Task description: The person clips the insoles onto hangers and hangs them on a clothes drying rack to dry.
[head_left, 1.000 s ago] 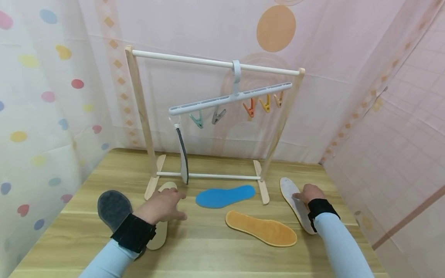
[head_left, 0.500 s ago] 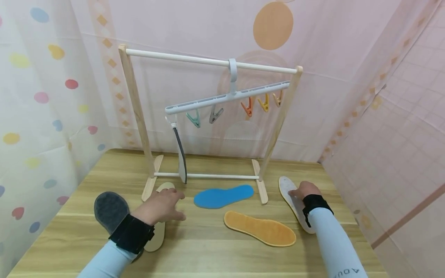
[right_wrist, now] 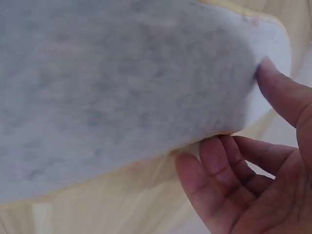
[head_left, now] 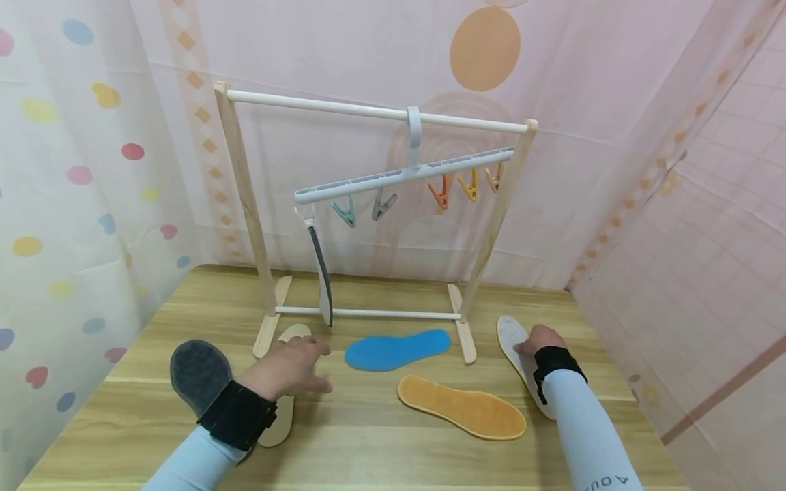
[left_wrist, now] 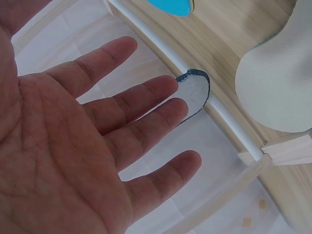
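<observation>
My right hand is at a pale grey insole with a yellowish edge, lying at the right of the table. In the right wrist view the thumb lies on its grey face, and the fingertips meet its lower edge, pinching it. My left hand is spread with nothing in it, above a beige insole; in the left wrist view its palm faces the camera and its fingers are apart. A dark grey insole lies partly under the left wrist.
A wooden rack holds a pale hanger with several clips. From its left end hangs a dark-edged insole. A blue insole and an orange insole lie on the table between the hands.
My right wrist has shifted slightly left relative to its insole, and the forearm has turned so lettering on the sleeve shows. The left hand keeps its place above the beige insole.
</observation>
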The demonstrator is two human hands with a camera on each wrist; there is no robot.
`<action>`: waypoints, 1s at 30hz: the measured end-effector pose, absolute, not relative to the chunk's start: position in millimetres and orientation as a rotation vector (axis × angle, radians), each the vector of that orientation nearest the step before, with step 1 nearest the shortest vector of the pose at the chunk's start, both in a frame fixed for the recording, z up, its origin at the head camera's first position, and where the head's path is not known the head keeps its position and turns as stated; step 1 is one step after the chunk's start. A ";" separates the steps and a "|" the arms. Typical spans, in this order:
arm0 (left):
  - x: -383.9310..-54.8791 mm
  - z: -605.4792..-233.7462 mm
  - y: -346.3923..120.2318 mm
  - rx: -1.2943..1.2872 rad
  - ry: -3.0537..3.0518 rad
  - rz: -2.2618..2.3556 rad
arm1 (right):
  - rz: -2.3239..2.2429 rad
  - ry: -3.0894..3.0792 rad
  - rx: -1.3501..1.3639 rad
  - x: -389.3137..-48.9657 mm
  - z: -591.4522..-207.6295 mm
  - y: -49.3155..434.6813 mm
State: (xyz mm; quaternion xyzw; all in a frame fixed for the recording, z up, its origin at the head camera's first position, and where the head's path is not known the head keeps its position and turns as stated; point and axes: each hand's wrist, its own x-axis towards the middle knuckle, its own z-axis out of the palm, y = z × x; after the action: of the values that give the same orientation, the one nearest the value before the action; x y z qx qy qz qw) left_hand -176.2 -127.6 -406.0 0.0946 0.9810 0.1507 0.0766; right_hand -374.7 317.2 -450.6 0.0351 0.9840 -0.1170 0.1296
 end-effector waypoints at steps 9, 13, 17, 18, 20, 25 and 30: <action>-174.6 -408.5 -129.6 0.302 2.937 0.472 | -0.266 2.815 0.123 -375.6 -447.2 311.7; -172.4 -408.8 -129.0 0.299 2.931 0.488 | -0.266 2.815 0.111 -374.4 -447.2 309.3; -171.2 -408.4 -127.4 0.309 2.931 0.492 | -0.286 2.801 0.129 -374.8 -447.9 309.3; -171.1 -408.3 -127.0 0.316 2.931 0.490 | -0.296 2.796 0.137 -375.2 -447.9 309.3; -170.5 -408.4 -127.0 0.319 2.931 0.487 | -0.307 2.792 0.147 -376.7 -448.4 309.7; -169.6 -410.1 -129.4 0.321 2.937 0.485 | -0.298 2.795 0.155 -378.4 -449.6 309.3; -170.7 -411.6 -130.8 0.324 2.936 0.477 | -0.303 2.793 0.154 -377.0 -449.9 308.5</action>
State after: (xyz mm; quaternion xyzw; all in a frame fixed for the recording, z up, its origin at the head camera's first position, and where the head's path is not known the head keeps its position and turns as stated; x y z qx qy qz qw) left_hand -170.7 -130.8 -411.6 0.1079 0.9785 0.1589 0.0745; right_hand -377.0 308.5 -449.9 0.0538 0.9794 -0.1061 0.1634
